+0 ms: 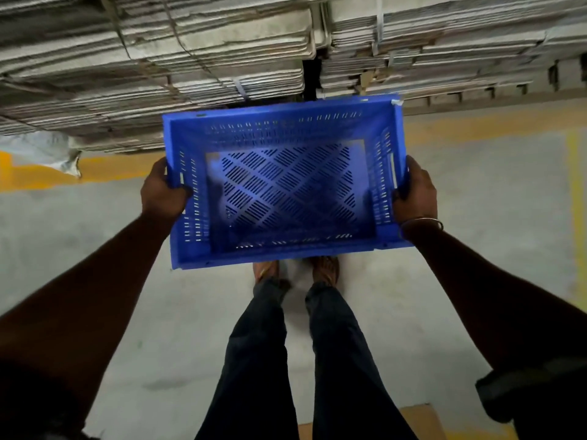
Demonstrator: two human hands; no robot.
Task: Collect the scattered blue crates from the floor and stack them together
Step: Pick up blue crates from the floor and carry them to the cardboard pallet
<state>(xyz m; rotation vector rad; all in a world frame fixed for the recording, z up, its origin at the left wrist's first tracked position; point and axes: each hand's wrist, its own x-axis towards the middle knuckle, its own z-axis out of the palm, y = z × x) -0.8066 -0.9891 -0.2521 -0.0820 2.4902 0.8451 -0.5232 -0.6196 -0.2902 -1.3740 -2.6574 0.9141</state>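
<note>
I hold one empty blue crate (286, 185) in the air in front of me, open side up, its slotted bottom and walls in full view. My left hand (162, 193) grips the crate's left short wall near the handle slot. My right hand (416, 195) grips the right short wall, with a thin bangle on that wrist. The crate hangs level above my feet, over the grey floor. No other blue crate is in view.
Tall bundles of strapped flattened cardboard (158, 58) rise just beyond the crate, with a dark gap (309, 81) between two piles. Yellow floor lines (573, 201) run along the piles and down the right. A white bag (47, 150) lies at the left; a brown cardboard sheet (419, 420) lies behind my legs.
</note>
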